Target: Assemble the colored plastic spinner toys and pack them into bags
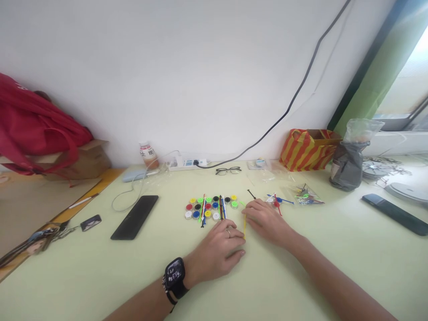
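My left hand [219, 249], with a ring and a black watch, rests low over the table with its thumb apart from its fingers. Its fingertips are close to the lower end of a thin yellow plastic stick [244, 227]. My right hand [265, 220] has its fingers closed at the upper part of that stick; the exact grip is partly hidden. Left of it are rows of small coloured round discs [207, 214], with thin coloured arrow-ended sticks [203, 209] lying across them. Behind my right hand lie a black stick [251, 194] and a red, white and blue spinner-like piece [277, 201].
A clear bag of coloured parts [306, 196] lies to the right. A black phone [134, 217] is at left, a dark device [394, 214] at right. Glasses [228, 170], a power strip [187, 164], a bottle [149, 155] and a striped bag [306, 149] stand along the wall.
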### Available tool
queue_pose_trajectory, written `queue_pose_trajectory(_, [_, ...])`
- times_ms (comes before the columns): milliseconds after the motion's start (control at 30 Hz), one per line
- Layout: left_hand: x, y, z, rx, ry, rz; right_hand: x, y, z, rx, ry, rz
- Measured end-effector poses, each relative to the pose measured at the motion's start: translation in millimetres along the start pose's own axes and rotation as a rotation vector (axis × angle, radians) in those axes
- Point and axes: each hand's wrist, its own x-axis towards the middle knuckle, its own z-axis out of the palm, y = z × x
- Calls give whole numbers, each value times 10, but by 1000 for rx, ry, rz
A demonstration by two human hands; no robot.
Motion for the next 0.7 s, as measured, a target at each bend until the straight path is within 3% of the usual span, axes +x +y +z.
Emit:
queue_pose_trajectory(333, [-29, 43, -61, 75, -73, -41, 11, 134, 79, -132, 93, 184])
queue_pose_trajectory(500, [-55, 44, -65, 101, -69, -76, 25, 16, -66, 94, 201, 231])
queue_pose_trajectory(600, [-49, 41, -51, 96, -65, -75, 0, -125, -140, 315, 43, 152])
queue_pose_trajectory(700, [-46, 20, -29, 93, -27, -61, -26, -193, -136, 326, -91, 98])
